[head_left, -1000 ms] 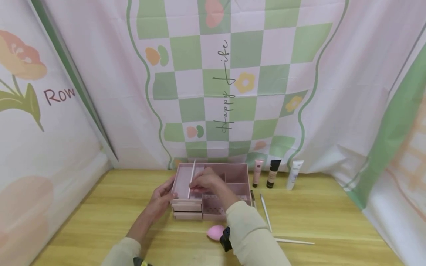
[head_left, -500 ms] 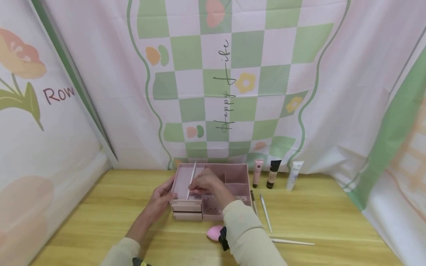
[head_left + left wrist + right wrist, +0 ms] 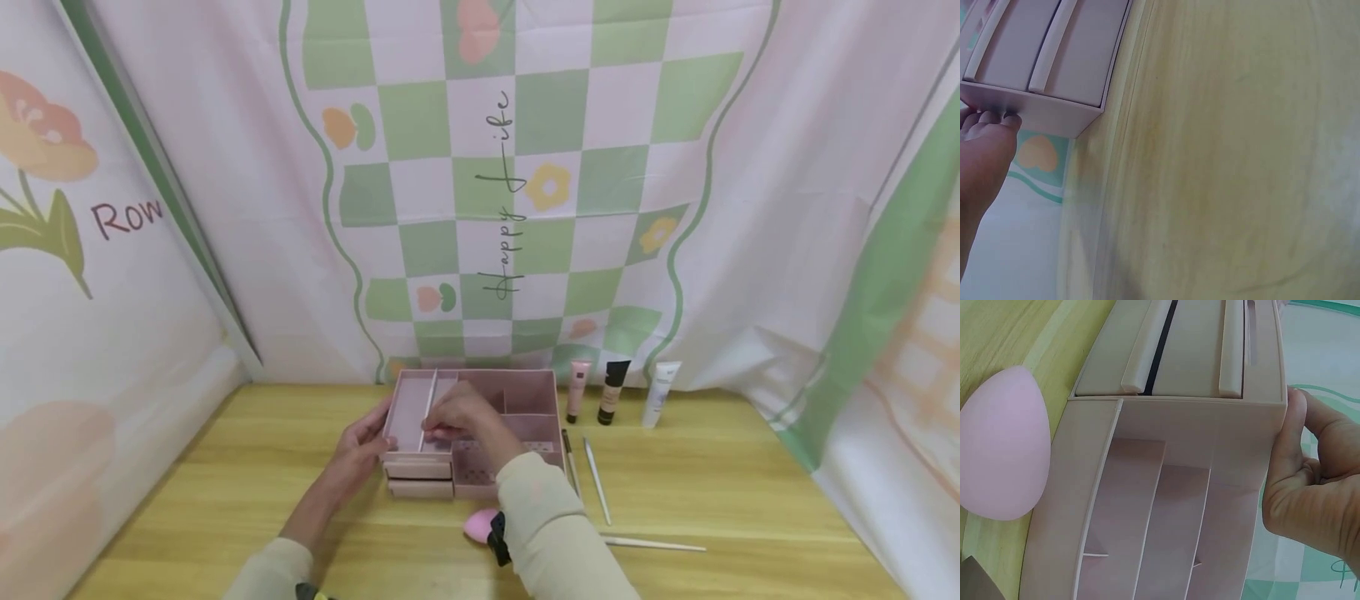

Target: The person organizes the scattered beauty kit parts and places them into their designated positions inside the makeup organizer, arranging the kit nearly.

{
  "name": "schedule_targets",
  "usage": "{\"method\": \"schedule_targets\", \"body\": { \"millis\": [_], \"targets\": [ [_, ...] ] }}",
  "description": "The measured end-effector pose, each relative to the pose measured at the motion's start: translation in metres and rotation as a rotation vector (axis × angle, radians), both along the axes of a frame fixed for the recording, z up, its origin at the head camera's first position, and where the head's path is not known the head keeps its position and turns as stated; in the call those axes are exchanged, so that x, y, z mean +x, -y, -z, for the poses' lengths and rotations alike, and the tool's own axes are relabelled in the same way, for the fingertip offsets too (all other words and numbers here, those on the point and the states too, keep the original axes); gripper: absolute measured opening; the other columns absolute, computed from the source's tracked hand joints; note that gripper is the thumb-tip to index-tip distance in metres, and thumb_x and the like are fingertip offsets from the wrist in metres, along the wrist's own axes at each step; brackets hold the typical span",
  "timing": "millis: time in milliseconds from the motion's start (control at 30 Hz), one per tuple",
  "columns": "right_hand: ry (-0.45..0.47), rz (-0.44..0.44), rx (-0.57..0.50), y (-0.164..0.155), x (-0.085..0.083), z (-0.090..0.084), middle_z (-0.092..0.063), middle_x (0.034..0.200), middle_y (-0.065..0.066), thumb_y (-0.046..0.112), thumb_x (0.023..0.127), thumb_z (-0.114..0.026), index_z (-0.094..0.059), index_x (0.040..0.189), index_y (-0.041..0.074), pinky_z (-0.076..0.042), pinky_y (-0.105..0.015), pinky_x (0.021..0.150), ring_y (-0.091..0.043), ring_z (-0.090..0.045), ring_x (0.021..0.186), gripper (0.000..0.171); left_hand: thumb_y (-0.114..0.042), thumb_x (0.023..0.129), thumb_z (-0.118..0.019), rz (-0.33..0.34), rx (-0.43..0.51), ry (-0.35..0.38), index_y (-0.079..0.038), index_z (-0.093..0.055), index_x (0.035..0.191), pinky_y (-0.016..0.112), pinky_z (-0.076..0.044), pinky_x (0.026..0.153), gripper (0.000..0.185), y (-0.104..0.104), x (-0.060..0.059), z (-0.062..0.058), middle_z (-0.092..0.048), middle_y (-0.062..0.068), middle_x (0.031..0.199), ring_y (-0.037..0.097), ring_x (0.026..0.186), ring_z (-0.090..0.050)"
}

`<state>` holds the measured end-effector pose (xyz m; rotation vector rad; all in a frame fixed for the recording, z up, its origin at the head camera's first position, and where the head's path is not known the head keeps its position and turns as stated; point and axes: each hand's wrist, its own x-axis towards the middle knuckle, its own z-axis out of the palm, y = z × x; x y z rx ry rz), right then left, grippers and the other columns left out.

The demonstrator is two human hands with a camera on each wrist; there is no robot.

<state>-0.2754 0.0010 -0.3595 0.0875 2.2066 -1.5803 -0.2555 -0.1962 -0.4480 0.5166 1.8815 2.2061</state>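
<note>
- Nearest, the right sleeve (image 3: 553, 512) and its black clip (image 3: 498, 538) block part of the head view, hiding one side of the sponge (image 3: 478, 525); the right wrist view shows the sponge more fully, pink and egg-shaped, on the counter (image 3: 255, 454) just beside the box (image 3: 531, 392).
- That wrist view also catches a dark pointed shape (image 3: 982, 584) in its corner, too cropped to name.
- The sleeve also meets the near end of a thin brush (image 3: 571, 458) and one end of a white rod (image 3: 660, 546); a silver-topped rod (image 3: 597, 479) lies in plain sight beside them.
- The pink box sits on the counter between both hands, its two drawers (image 3: 1085, 50) facing the person. The left wrist view shows their bar handles (image 3: 1054, 44) up close.
- The left hand (image 3: 363, 446) holds the box's left side; the head view shows its thumb at the rim, the left wrist view its bent fingers against the wall.
- The right hand's (image 3: 465, 410) grip pinches a white stick (image 3: 431, 398) in the box's left top compartment, visible in the head view alone. The right wrist view instead reveals the box's dividers (image 3: 1172, 519).
- Farther back, three tubes (image 3: 613, 392) stand right of the box.
- Behind everything hangs a checked cloth (image 3: 555, 108).
</note>
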Motion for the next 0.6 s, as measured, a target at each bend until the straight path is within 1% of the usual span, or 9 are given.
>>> {"method": "schedule_targets", "body": {
  "millis": [200, 267, 400, 433, 500, 600],
  "targets": [
    [-0.011, 0.009, -0.006, 0.0006, 0.0018, 0.0000, -0.065, 0.054, -0.003, -0.006, 0.079, -0.069, -0.072, 0.091, -0.009, -0.046, -0.009, 0.040, -0.001, -0.052, 0.039, 0.013, 0.004, 0.090, -0.048, 0.003, 0.010, 0.001, 0.001, -0.009, 0.155, 0.010, -0.034, 0.108, 0.076, 0.0003, -0.0007, 0.0021, -0.002, 0.019, 0.165, 0.031, 0.152, -0.004],
    [-0.017, 0.011, -0.001, 0.0007, 0.0012, 0.0009, -0.069, 0.057, -0.007, -0.006, 0.079, -0.068, -0.072, 0.091, -0.010, -0.045, -0.008, 0.040, -0.001, -0.052, 0.039, 0.013, 0.004, 0.090, -0.048, 0.007, 0.013, -0.001, 0.001, -0.009, 0.155, 0.009, -0.035, 0.108, 0.076, 0.0003, -0.0007, 0.0021, -0.002, 0.019, 0.165, 0.031, 0.152, -0.004],
    [-0.018, 0.010, 0.015, 0.0005, -0.0003, 0.0015, -0.075, 0.070, -0.014, -0.006, 0.078, -0.069, -0.073, 0.086, -0.007, -0.046, -0.009, 0.041, -0.001, -0.052, 0.040, 0.009, 0.005, 0.090, -0.047, 0.016, 0.016, -0.012, 0.002, -0.008, 0.155, 0.007, -0.037, 0.106, 0.076, 0.0004, -0.0003, 0.0019, -0.002, 0.020, 0.165, 0.032, 0.151, -0.004],
    [-0.019, 0.003, 0.009, 0.0001, -0.0019, 0.0032, -0.075, 0.070, -0.014, -0.006, 0.077, -0.069, -0.074, 0.083, -0.006, -0.046, -0.009, 0.040, -0.001, -0.053, 0.039, 0.008, 0.005, 0.090, -0.047, 0.015, 0.016, -0.011, 0.002, -0.008, 0.155, 0.007, -0.037, 0.106, 0.076, 0.0003, -0.0001, 0.0017, -0.002, 0.020, 0.165, 0.032, 0.151, -0.004],
    [-0.018, 0.004, 0.014, 0.0001, -0.0021, 0.0033, -0.076, 0.072, -0.015, -0.006, 0.076, -0.069, -0.074, 0.081, -0.005, -0.047, -0.010, 0.041, -0.002, -0.053, 0.039, 0.007, 0.005, 0.090, -0.046, 0.015, 0.013, -0.013, 0.003, -0.008, 0.155, 0.007, -0.037, 0.106, 0.076, 0.0003, 0.0002, 0.0016, -0.001, 0.021, 0.165, 0.032, 0.152, -0.003],
    [-0.017, 0.010, 0.013, 0.0005, -0.0014, 0.0030, -0.076, 0.072, -0.015, -0.006, 0.076, -0.069, -0.075, 0.083, -0.005, -0.047, -0.010, 0.041, -0.001, -0.053, 0.040, 0.009, 0.005, 0.090, -0.047, 0.014, 0.010, -0.009, 0.002, -0.008, 0.155, 0.008, -0.036, 0.107, 0.076, 0.0003, 0.0002, 0.0013, -0.001, 0.020, 0.165, 0.032, 0.152, -0.003]
  ]
}}
